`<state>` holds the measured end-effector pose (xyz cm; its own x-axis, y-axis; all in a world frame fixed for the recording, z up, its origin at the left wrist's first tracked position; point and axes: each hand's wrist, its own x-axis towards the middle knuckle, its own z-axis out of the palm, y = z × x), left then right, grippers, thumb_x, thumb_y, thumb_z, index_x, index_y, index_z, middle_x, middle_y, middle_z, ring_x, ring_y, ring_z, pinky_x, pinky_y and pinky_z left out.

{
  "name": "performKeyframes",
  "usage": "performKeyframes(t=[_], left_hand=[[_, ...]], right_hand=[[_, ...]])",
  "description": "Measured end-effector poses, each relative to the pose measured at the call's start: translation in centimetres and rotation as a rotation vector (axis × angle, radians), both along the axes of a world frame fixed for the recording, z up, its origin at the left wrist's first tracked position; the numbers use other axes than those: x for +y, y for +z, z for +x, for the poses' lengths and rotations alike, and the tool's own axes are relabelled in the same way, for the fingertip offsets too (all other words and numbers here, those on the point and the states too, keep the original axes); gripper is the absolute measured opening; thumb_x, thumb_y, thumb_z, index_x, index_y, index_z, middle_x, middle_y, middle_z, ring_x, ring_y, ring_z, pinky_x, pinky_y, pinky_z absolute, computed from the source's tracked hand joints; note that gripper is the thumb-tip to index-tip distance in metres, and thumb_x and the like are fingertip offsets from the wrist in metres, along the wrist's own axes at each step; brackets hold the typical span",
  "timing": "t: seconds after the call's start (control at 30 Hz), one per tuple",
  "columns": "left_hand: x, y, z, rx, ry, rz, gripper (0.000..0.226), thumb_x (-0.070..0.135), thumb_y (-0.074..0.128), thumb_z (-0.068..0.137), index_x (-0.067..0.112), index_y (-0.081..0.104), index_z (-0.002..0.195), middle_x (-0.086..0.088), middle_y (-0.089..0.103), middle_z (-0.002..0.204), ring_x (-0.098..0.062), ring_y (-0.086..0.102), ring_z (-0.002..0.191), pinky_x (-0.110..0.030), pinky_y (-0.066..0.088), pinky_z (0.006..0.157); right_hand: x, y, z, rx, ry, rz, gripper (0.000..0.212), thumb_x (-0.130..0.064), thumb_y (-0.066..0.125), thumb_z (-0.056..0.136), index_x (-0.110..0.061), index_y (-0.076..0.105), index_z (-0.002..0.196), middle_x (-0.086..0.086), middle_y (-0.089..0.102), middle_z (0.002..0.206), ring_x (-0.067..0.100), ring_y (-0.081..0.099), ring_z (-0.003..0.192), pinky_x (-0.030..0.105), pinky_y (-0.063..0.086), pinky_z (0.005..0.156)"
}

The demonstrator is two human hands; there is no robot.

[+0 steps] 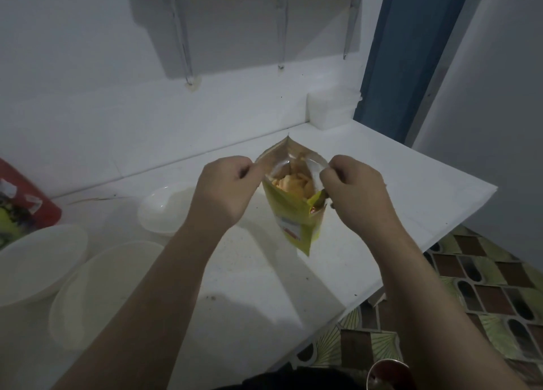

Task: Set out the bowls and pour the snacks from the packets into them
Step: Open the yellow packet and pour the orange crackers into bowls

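Above the table [338, 272], the yellow-green packet [296, 213] is pinched at its torn mouth by the curled left hand [226, 190] and right hand [357, 190]; chips [291, 181] are seen inside. Its label is unreadable.

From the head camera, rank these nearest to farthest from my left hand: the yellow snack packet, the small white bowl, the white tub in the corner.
From the left hand:
1. Yellow snack packet, pinched at its top edge.
2. Small white bowl, just left of the hand.
3. White lidded plastic tub, far right corner by the wall.

A yellow-green packet [296, 213] of orange chips [291, 181], 3 white bowls [164, 207] on a white counter [382, 190], a red packet [26, 201].
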<state>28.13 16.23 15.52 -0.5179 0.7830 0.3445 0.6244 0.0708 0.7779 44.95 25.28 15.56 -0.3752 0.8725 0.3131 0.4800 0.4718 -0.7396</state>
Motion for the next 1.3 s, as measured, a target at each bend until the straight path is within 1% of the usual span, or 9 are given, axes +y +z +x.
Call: performKeyframes(t=[0.17, 0.3, 0.4, 0.47, 0.63, 0.73, 0.97, 1.2, 1.3], left_hand=[[0.0, -1.0, 0.9, -0.392, -0.073, 0.028, 0.038, 0.031, 0.052, 0.092, 0.008, 0.049, 0.062, -0.001, 0.046, 0.06, -0.014, 0.04, 0.059, -0.03, 0.037, 0.061], [0.9, -2.9, 0.3, -0.664, 0.048, 0.053, 0.028, 0.03, 0.046, 0.097, 0.015, 0.056, 0.076, 0.001, 0.056, 0.073, -0.016, 0.049, 0.072, -0.031, 0.042, 0.072], [1.1, -5.5, -0.7, -0.821, 0.099, -0.145, 0.018, 0.03, 0.046, 0.095, 0.019, 0.06, 0.101, 0.001, 0.061, 0.106, -0.019, 0.053, 0.098, -0.039, 0.042, 0.093], [0.9, -6.8, -1.0, -1.02, 0.049, -0.294, 0.02, 0.033, 0.046, 0.095, 0.02, 0.06, 0.103, -0.001, 0.06, 0.106, -0.022, 0.054, 0.101, -0.045, 0.039, 0.102], [1.1, -8.0, -1.2, -1.307, -0.012, -0.159, 0.032, 0.027, 0.044, 0.101, 0.007, 0.061, 0.117, -0.014, 0.063, 0.115, -0.029, 0.06, 0.106, -0.044, 0.05, 0.096], [1.3, -8.2, -1.0, -1.345, -0.019, -0.053, 0.041, 0.025, 0.035, 0.103, 0.003, 0.06, 0.127, -0.02, 0.064, 0.121, -0.031, 0.063, 0.103, -0.043, 0.053, 0.088], [0.9, -8.4, -2.0, -1.32, 0.092, 0.063, 0.033, 0.026, 0.039, 0.101, 0.006, 0.066, 0.1, -0.018, 0.066, 0.1, -0.029, 0.063, 0.088, -0.04, 0.052, 0.081], [-0.4, -7.4, -4.0, -1.411, 0.051, 0.15, 0.033, 0.027, 0.042, 0.099, 0.005, 0.065, 0.107, -0.019, 0.063, 0.116, -0.035, 0.057, 0.11, -0.047, 0.049, 0.097], [-1.0, -7.4, -5.4, -1.497, 0.032, 0.184, 0.041, 0.029, 0.038, 0.099, 0.003, 0.058, 0.124, -0.02, 0.061, 0.12, -0.032, 0.063, 0.098, -0.031, 0.059, 0.061]], right_hand=[[-0.5, 0.0, -0.1, 0.069, 0.117, -0.036, 0.033, -0.03, 0.042, 0.098, -0.003, 0.052, 0.083, 0.013, 0.058, 0.076, 0.035, 0.06, 0.077, 0.054, 0.057, 0.072], [-1.0, 0.4, 0.1, 0.143, 0.113, -0.017, 0.03, -0.024, 0.044, 0.098, 0.0, 0.053, 0.083, 0.016, 0.053, 0.074, 0.017, 0.044, 0.064, 0.034, 0.04, 0.06], [-1.5, 1.2, 0.1, 0.223, 0.155, -0.04, 0.024, -0.017, 0.046, 0.097, 0.0, 0.054, 0.083, 0.017, 0.052, 0.078, 0.012, 0.044, 0.066, 0.031, 0.036, 0.06], [-1.8, 1.5, 0.3, 0.249, 0.186, -0.051, 0.025, -0.018, 0.046, 0.098, 0.0, 0.055, 0.084, 0.016, 0.052, 0.078, 0.013, 0.045, 0.067, 0.032, 0.037, 0.061], [-2.6, 2.1, 0.6, 0.33, 0.26, -0.123, 0.027, -0.016, 0.046, 0.099, 0.008, 0.051, 0.088, 0.025, 0.05, 0.08, 0.02, 0.047, 0.067, 0.029, 0.044, 0.056], [-3.0, 2.2, 0.5, 0.347, 0.283, -0.184, 0.025, -0.012, 0.044, 0.101, 0.011, 0.05, 0.09, 0.028, 0.051, 0.085, 0.022, 0.051, 0.07, 0.024, 0.05, 0.058], [-4.1, 2.5, 0.1, 0.376, 0.335, -0.286, 0.026, -0.014, 0.045, 0.102, 0.008, 0.053, 0.092, 0.009, 0.06, 0.079, 0.007, 0.063, 0.07, 0.018, 0.055, 0.063], [-4.9, 3.4, -1.1, 0.127, 0.285, -0.162, 0.036, -0.028, 0.054, 0.096, 0.002, 0.063, 0.079, 0.008, 0.066, 0.068, 0.015, 0.064, 0.064, 0.045, 0.061, 0.07], [-4.9, 4.2, -1.8, 0.1, 0.225, 0.014, 0.034, -0.024, 0.054, 0.09, 0.005, 0.061, 0.075, 0.019, 0.063, 0.069, 0.032, 0.065, 0.069, 0.054, 0.055, 0.065]])
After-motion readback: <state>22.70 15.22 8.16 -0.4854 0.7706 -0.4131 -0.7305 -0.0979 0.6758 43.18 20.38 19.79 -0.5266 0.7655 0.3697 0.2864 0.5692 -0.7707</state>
